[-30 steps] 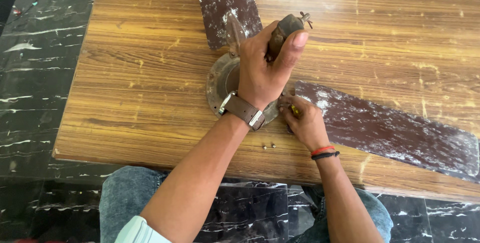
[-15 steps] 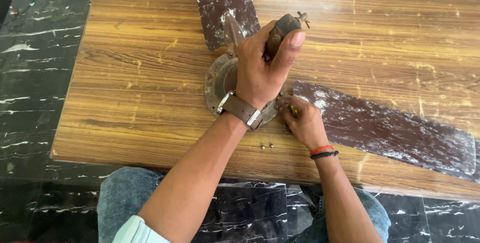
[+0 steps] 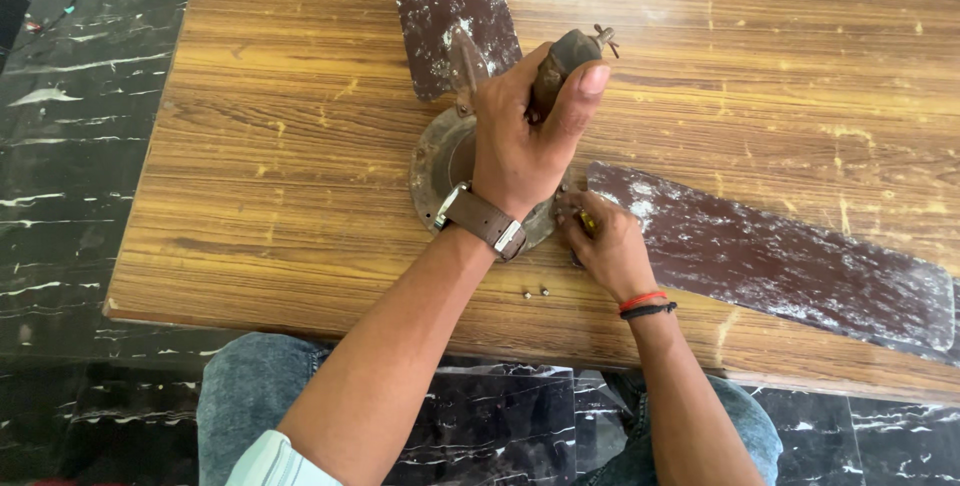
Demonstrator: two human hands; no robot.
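Here, left hand fingers around fan rod, right hand fingers pinching screwdriver at blade root.

Likely a home or small repair spot: a worn wooden table standing on black marble floor, dusty ceiling fan lying on the table.

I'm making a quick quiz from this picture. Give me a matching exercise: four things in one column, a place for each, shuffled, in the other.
1. left hand
2. right hand
3. screws
4. watch

a. loose on the table
b. on the left wrist
c. gripping the fan's rod
d. at the base of a fan blade

Pairs: 1-c, 2-d, 3-a, 4-b
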